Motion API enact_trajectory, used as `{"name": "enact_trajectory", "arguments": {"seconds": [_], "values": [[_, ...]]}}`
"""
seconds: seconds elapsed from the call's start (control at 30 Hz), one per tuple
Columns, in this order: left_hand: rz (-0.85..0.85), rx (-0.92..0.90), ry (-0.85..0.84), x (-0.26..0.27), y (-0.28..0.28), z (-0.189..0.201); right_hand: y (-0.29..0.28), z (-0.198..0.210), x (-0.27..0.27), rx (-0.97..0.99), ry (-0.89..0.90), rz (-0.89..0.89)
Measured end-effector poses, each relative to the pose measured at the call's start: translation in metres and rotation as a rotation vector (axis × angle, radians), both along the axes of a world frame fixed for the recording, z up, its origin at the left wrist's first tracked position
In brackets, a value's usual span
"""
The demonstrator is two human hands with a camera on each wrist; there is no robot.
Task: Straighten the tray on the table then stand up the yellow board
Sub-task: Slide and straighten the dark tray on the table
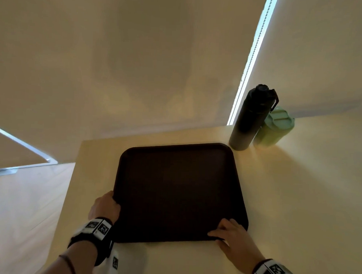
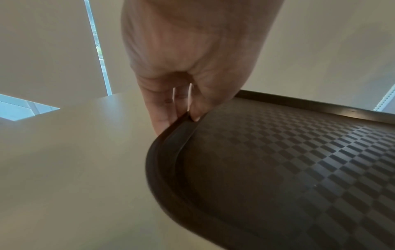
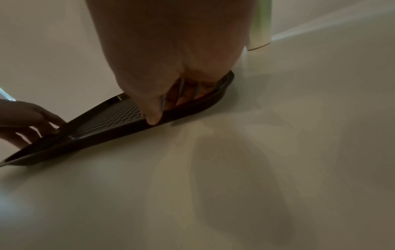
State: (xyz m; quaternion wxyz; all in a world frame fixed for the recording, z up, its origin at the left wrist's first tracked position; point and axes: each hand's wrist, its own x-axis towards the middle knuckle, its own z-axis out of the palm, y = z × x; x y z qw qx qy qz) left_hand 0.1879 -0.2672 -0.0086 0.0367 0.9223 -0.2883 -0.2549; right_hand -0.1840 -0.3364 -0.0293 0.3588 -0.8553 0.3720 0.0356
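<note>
On a pale desk (image 1: 276, 201) that sits against a light wall, a dark brown tray (image 1: 178, 190) lies flat, its sides roughly parallel to the desk edges. The tray's floor has a raised checker texture and a low rim with rounded corners. The left hand (image 1: 105, 208) holds the tray's left edge near the front corner; in the left wrist view its fingers (image 2: 162, 118) sit under the outside of the rim while the thumb presses on top, so this grip is grasping the tray. The right hand (image 1: 234, 239) holds the front right corner, thumb (image 3: 152, 116) on the near rim and fingers curled over onto the tray's floor, also grasping the tray. Both wrists wear bands with black-and-white square markers. At the desk's far right corner, just beyond the tray, a tall black bottle (image 1: 252, 119) stands upright with a shorter green bottle (image 1: 274, 127) touching its right side. The yellow board is out of view.
</note>
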Motion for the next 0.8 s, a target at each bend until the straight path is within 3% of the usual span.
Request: {"name": "enact_trajectory", "arguments": {"seconds": [0.8], "values": [[0.063, -0.108, 0.133, 0.034, -0.051, 0.008, -0.059, 0.002, 0.034, -0.041, 0.01, -0.145]]}}
